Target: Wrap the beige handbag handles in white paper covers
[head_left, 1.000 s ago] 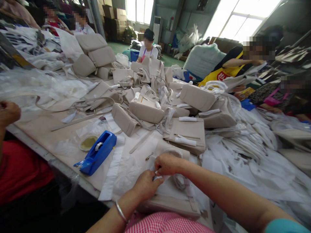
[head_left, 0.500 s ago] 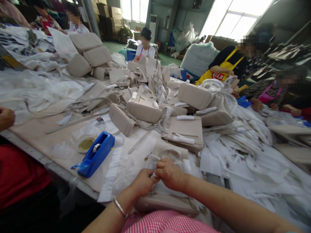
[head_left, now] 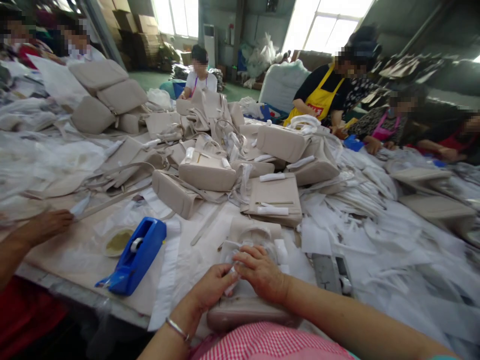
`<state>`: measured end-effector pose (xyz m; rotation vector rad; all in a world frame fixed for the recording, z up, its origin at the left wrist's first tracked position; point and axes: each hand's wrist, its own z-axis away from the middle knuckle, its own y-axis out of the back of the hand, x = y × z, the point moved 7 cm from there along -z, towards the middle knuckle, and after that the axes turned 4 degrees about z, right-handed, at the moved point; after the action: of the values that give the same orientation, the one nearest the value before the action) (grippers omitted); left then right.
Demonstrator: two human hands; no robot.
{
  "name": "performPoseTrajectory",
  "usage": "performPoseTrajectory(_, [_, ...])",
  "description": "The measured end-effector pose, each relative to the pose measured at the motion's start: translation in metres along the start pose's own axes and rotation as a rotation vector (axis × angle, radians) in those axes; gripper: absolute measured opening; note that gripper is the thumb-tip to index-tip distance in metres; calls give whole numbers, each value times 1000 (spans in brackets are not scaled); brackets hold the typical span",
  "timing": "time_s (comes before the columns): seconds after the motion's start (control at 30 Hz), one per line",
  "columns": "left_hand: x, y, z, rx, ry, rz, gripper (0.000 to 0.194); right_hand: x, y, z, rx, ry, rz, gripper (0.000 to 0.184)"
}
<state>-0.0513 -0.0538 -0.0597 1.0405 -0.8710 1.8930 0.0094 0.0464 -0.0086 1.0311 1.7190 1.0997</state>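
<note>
A beige handbag (head_left: 255, 312) lies at the table's front edge against my body, with clear and white wrapping about its handle. My left hand (head_left: 212, 287) is closed in a pinch on a bit of white wrapping (head_left: 229, 289) at the bag's left part. Over the handle area, my right hand (head_left: 262, 275) lies with fingers stretched out, its fingertips beside the left thumb and touching the wrapping. The handle (head_left: 255, 232) shows just beyond the fingers. What lies under the right palm is hidden.
A blue tape dispenser (head_left: 140, 257) stands left, beside a small dish (head_left: 116, 241). A grey dispenser (head_left: 330, 275) is at right. Beige bags (head_left: 277, 197) pile up ahead; white sheets (head_left: 378, 260) cover the right side. A co-worker's hand (head_left: 50, 225) reaches in from the left.
My right hand's fingers have loosened from a pinch and now stretch over the wrapping. The co-worker's hand at left has reached further onto the table. The view has turned slightly right.
</note>
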Motion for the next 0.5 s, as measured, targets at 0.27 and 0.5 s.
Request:
performPoseTrajectory(0.27, [5,-5,-4,65,52,-120,50,2,41,29,87,-244,-17,41])
performPoseTrajectory(0.5, [13,-3,-8,176,23,-494,57,101,136,222,515,-1018,40,32])
